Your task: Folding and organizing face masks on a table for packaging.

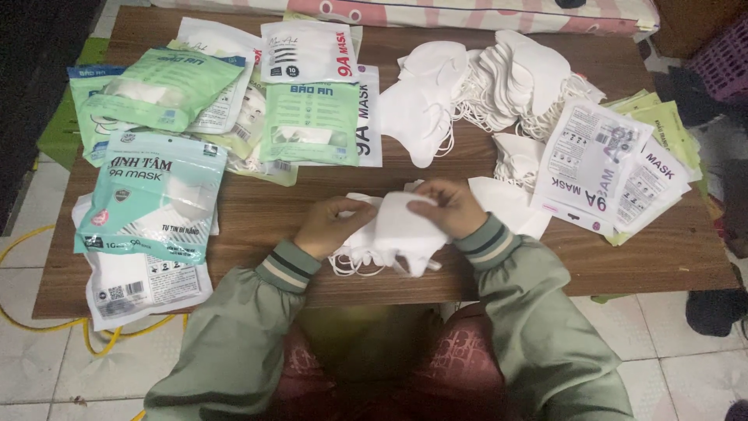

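Wooden table (257, 214) under mask packets (160, 199), loose white masks (499, 82)

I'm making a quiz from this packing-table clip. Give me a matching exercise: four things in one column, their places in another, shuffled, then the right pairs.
Things
1. small stack of white masks
2. loose pile of white masks
3. teal mask packet
4. empty white packets

Places
A. table's far middle
B. table's right side
C. between left hand and right hand
D. table's left side, near edge

Pairs: 1-C, 2-A, 3-D, 4-B
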